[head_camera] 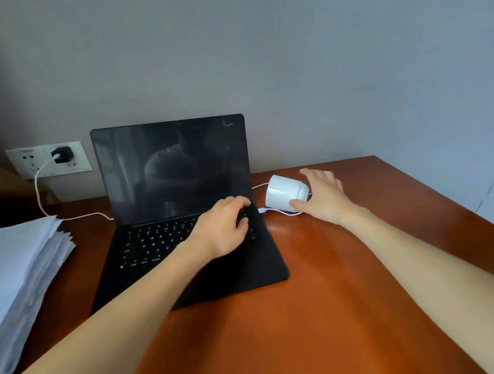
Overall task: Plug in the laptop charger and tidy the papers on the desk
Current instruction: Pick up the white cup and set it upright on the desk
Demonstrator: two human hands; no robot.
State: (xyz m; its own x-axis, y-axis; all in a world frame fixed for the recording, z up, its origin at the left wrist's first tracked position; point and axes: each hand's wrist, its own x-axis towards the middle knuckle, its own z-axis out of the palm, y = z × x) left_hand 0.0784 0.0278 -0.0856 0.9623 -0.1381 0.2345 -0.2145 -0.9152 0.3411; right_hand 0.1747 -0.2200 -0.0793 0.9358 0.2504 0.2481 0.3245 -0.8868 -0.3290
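Charger cable (91, 214) passes tipped white cup (284, 193) (right hand (325, 197) touching it).

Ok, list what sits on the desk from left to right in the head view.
stack of papers → laptop → charger cable plug at the laptop's right side → white mug lying on its side → right hand, thumb against the mug.

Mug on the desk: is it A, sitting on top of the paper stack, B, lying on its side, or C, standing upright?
B: the mug lies on its side on the desk, just right of the laptop.
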